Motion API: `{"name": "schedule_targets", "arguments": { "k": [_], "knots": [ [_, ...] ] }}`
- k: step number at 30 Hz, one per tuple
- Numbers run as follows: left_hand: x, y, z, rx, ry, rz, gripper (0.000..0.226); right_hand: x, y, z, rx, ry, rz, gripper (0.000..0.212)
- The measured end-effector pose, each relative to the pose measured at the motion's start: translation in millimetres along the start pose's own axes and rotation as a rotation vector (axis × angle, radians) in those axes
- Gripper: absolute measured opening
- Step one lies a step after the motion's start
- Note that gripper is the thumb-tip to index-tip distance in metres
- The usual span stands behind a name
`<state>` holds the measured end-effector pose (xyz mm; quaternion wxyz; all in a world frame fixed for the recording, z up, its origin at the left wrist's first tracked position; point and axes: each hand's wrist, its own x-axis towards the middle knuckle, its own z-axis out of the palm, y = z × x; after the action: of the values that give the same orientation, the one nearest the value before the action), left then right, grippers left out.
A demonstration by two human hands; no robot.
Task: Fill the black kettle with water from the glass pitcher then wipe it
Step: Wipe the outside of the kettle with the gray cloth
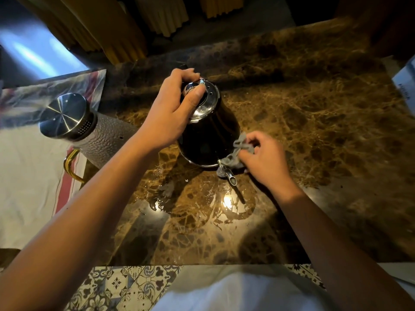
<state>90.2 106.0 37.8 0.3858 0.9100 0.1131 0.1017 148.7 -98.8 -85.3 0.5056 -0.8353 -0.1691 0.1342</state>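
Head view: left hand (174, 108) is gripping the lid knob of the black kettle (208, 135) mid-counter; right hand (263, 157) is pinching a grey cloth (235, 154) against its spout base.

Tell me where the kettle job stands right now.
Filling looks done: the glass pitcher stands aside, lidded, and the lid is on the black kettle. Wiping is in hand: left hand grips the lid knob, right hand presses a grey cloth by the spout. Left: water pooled on the counter.
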Motion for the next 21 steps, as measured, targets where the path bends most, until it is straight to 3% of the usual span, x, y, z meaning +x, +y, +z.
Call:
{"name": "schedule_targets", "arguments": {
  "k": [3, 6, 8, 17, 21],
  "knots": [
    [-0.6, 1.7, -0.8, -0.003, -0.004, 0.000, 0.027, 15.5, -9.4, -14.0, 0.222, 0.160, 0.123, 0.024],
    [-0.7, 2.4, -0.5, -0.002, 0.001, -0.001, 0.029, 18.1, -22.9, -16.0, 0.453, 0.110, 0.170, 0.037],
    [-0.9, 3.1, 0.0, -0.006, 0.003, -0.008, 0.029, 10.6, -22.3, -11.3, 0.393, 0.071, 0.105, 0.043],
    [-0.4, 0.5, 1.6, -0.008, 0.021, -0.004, 0.031, -33.6, -6.0, 13.7, 0.171, 0.036, -0.014, 0.028],
    [-0.3, -0.4, 1.2, -0.010, 0.016, 0.001, 0.029, -15.2, -20.2, 4.2, 0.322, 0.060, -0.059, 0.022]
  ]
}}
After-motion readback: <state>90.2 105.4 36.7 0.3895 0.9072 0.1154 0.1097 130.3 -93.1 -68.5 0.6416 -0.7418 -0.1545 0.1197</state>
